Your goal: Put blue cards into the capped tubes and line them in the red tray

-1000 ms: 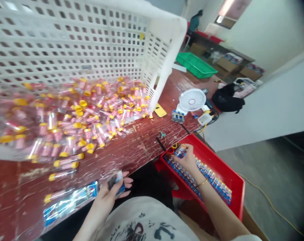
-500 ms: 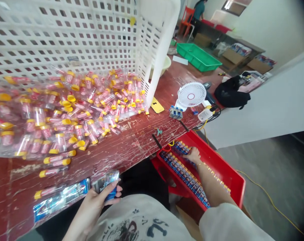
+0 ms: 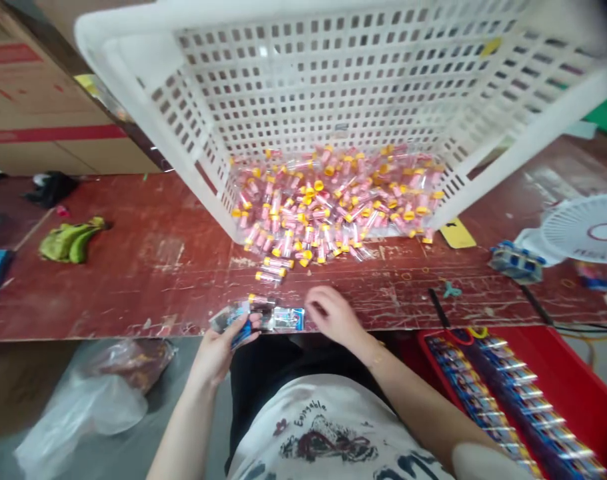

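Note:
My left hand [image 3: 231, 343], at the table's front edge, is closed around blue-and-clear plastic packets [image 3: 231, 317]. My right hand [image 3: 333, 315] hovers just right of a blue-and-clear packet [image 3: 289, 319] lying along the edge. Its fingers curl loosely with a gap by the thumb, and nothing shows in them. A tube with a yellow cap [image 3: 262, 300] lies behind that packet, partly by my left hand. Many pink-filled clear tubes with yellow caps [image 3: 308, 233] spill from a tipped white crate [image 3: 203, 133] onto the red table [image 3: 148, 280].
At the right, a red tray [image 3: 573, 373] below table level holds rows of blue packets [image 3: 526, 393]. A white fan [image 3: 591, 230], a banded bundle [image 3: 516, 261] and a yellow card [image 3: 457, 235] stand right. Green bananas [image 3: 73, 241] lie left; a plastic bag [image 3: 88, 407] is on the floor.
My right hand has left the red tray and come to the table edge near my left hand. The left hand still holds packets. The view has swung left.

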A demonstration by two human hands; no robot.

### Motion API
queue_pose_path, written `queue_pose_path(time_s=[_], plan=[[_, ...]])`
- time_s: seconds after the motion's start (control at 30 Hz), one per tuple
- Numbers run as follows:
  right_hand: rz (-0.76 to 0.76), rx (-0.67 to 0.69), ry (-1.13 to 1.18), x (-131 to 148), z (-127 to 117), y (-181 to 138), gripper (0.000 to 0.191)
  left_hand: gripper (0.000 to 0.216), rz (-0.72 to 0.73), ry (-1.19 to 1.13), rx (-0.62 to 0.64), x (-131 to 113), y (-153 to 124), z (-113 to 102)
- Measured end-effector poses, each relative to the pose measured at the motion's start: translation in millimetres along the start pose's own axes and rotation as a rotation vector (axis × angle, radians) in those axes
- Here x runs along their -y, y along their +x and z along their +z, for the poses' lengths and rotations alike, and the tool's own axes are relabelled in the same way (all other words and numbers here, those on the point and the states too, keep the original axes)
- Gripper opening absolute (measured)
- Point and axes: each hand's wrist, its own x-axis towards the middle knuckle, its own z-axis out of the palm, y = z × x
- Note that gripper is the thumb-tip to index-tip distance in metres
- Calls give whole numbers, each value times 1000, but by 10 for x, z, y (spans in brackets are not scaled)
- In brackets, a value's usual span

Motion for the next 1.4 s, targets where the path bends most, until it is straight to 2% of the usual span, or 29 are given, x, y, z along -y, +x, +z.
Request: queue_pose_path(time_s=[0.07, 0.13, 0.23, 0.3, 0.37, 0.47, 0.53, 0.6, 0.73, 0.93, 1.13, 1.27, 1.4], plan=[[-93, 247, -76, 236, 430, 492, 13, 24, 8, -47, -58, -4, -33, -176], [-127, 365, -125, 356, 715, 800, 12, 26, -4, -87, -83, 21, -72, -245], [-137, 436, -152, 403, 838, 969, 23, 29, -19, -100, -67, 67, -106, -193], [-110, 413, -129, 399, 736, 938, 32, 31, -10, -82, -42, 82, -103, -91], [-19, 308, 48, 391, 526, 836, 37, 31, 2, -55, -3, 85, -89, 45], [163, 55, 480, 403, 115, 638, 26, 30, 0, -9, 77, 89, -66, 287], [208, -94, 642, 435, -160, 531, 18, 29, -3, 4, 119, 106, -55, 449], [184, -175, 666, 474, -394, 467, 16, 30, 10, -3, 147, 131, -48, 588], [86, -128, 510, 494, -675, 454, 12, 30, 33, 20, 201, 146, -46, 758], [105, -49, 527, 428, -720, 499, 13, 26, 45, 135, 276, 112, -49, 833], [398, 123, 821, 318, -594, 429, 22, 32, -42, -31, 308, 135, -92, 907], [450, 45, 927, 211, -521, 296, 27, 33, -148, -137, 361, 153, -126, 998], [449, -208, 927, 172, -572, 239, 29, 29, -119, -40, 391, 211, -88, 1057]])
